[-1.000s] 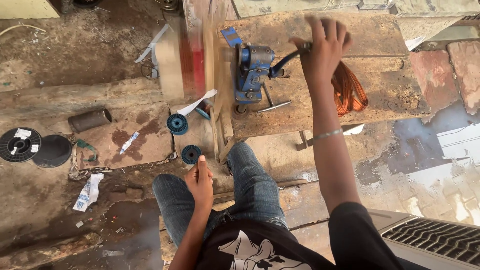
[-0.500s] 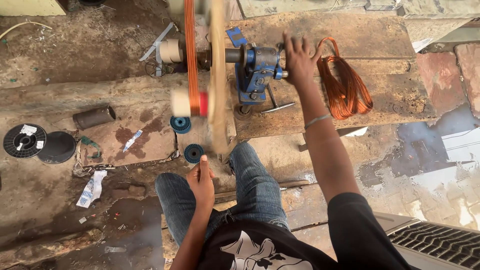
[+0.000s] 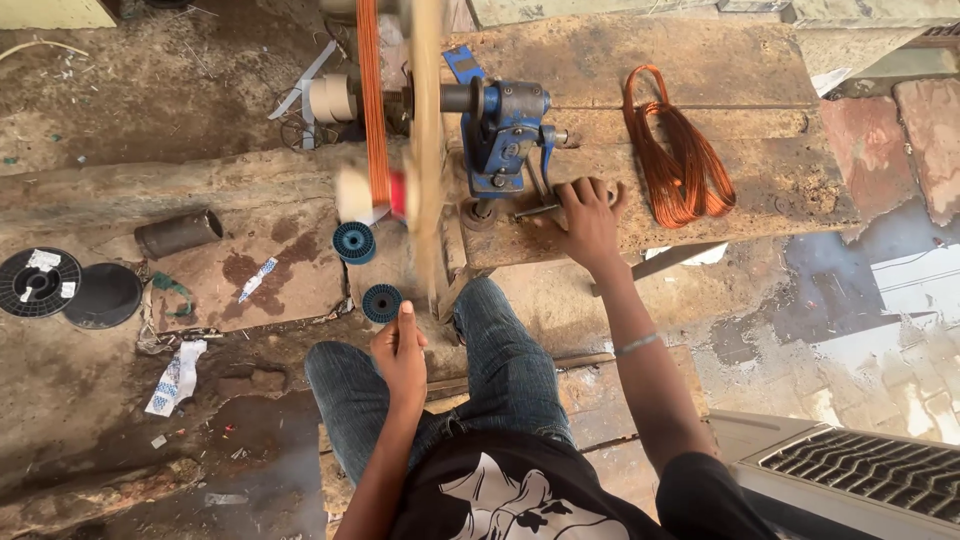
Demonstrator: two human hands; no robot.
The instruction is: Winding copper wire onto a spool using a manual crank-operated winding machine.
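While the person sits astride a low wooden seat, the right hand (image 3: 588,215) is closed around the crank handle (image 3: 545,207) of a blue hand-cranked winding machine (image 3: 508,135), which stands on a worn wooden bench (image 3: 700,60). On the machine's shaft, a wooden former (image 3: 427,150) appears as a motion-blurred upright band, with a band of copper wire (image 3: 372,100) wound on it just to its left. The left hand (image 3: 400,350) is held above the left knee, fingers drawn together in a pinch; the strand it may be gripping is too fine to make out, so what it holds cannot be told. Two small blue spools (image 3: 354,242) lie on the ground just ahead of that hand. A loose coil of copper wire (image 3: 680,165) rests on the bench to the right of the machine, near the right hand but apart from it. Two black discs (image 3: 40,282) and a dark cylinder (image 3: 178,233) lie on the ground well to the left.
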